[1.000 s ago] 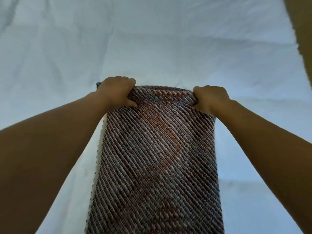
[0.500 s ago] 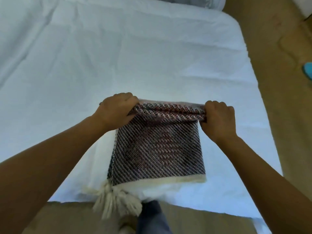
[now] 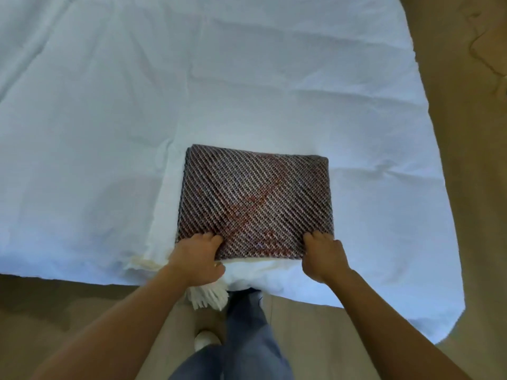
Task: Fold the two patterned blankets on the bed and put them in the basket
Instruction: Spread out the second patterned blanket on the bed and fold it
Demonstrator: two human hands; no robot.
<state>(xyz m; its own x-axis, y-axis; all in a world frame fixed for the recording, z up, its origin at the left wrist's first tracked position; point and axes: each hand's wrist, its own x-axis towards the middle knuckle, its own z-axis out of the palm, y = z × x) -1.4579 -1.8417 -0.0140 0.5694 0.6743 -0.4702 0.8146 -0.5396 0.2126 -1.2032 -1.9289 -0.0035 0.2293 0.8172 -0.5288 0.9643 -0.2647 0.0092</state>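
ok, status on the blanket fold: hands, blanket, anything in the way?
Left hand and right hand each grip a near corner of the patterned blanket. Folded rectangle, flat on the bed. Nothing on top; basket not in view.

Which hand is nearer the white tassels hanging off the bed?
The left hand, gripping the near left corner of the folded dark striped woven blanket: the tassels hang just below it. The right hand grips the other corner.

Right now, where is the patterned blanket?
Head view, lower centre: the patterned blanket lies folded on the bed, left hand and right hand gripping its near corners.
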